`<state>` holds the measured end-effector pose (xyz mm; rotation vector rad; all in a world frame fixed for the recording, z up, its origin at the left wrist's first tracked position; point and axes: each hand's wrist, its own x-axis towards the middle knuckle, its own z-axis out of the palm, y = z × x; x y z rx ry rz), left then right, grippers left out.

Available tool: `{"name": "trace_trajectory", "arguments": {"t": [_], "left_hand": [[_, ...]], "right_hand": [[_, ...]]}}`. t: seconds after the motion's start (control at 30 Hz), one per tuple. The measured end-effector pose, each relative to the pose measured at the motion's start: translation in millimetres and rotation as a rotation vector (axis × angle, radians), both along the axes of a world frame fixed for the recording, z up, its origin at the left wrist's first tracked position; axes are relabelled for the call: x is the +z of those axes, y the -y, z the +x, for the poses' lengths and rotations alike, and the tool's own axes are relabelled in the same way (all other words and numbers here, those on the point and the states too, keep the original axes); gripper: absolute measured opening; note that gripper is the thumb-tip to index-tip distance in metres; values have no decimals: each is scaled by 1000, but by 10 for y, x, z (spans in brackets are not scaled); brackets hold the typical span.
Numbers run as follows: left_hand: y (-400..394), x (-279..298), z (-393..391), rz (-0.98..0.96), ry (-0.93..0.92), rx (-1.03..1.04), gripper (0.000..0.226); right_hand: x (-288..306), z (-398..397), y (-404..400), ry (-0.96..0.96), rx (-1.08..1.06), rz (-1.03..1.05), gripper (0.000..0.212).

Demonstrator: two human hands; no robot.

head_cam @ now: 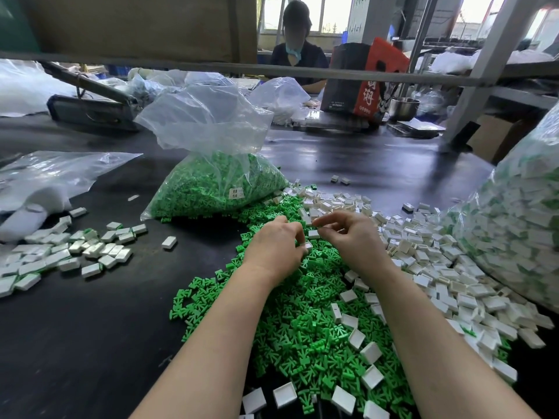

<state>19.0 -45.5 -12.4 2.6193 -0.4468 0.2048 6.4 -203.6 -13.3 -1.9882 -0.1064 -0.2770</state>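
Observation:
A heap of small green plastic pieces [305, 322] lies on the black table [90, 343] in front of me. To its right spreads a pile of small white rectangular caps [429, 252]. My left hand [275, 249] hovers over the green heap and pinches one white cap [308, 245] at its fingertips. My right hand [348, 234] is just beside it with curled fingers pinching another white cap [313, 234]. The two hands almost touch.
A clear bag of green pieces [217, 182] stands behind the heap. A big bag of white-and-green parts [514, 225] fills the right edge. Assembled white pieces [69, 252] lie at the left. A person [298, 46] sits across the table, beside a red-and-black box [363, 80].

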Motion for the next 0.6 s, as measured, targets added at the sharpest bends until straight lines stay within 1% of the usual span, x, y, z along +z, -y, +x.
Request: {"name": "trace_trajectory", "arguments": {"t": [0.2, 0.27, 0.33, 0.4, 0.5, 0.57, 0.6], "left_hand": [[15, -18, 12, -1, 14, -49, 18], [9, -18, 13, -43, 4, -44, 20], [-15, 26, 9, -219, 3, -20, 19], [-51, 94, 9, -490, -30, 15, 16], [-96, 173, 17, -930, -146, 22, 15], [-106, 209, 13, -1156, -194, 7, 17], [-112, 222, 11, -1234, -205, -3, 19]], "right_hand": [[0, 4, -1, -14, 3, 5, 14], [-1, 0, 4, -18, 6, 24, 14], [8, -3, 0, -11, 5, 51, 14], [31, -4, -7, 3, -3, 94, 15], [80, -27, -16, 35, 2, 163, 16], [115, -45, -20, 57, 13, 212, 18], [133, -55, -22, 64, 18, 240, 19]]}}
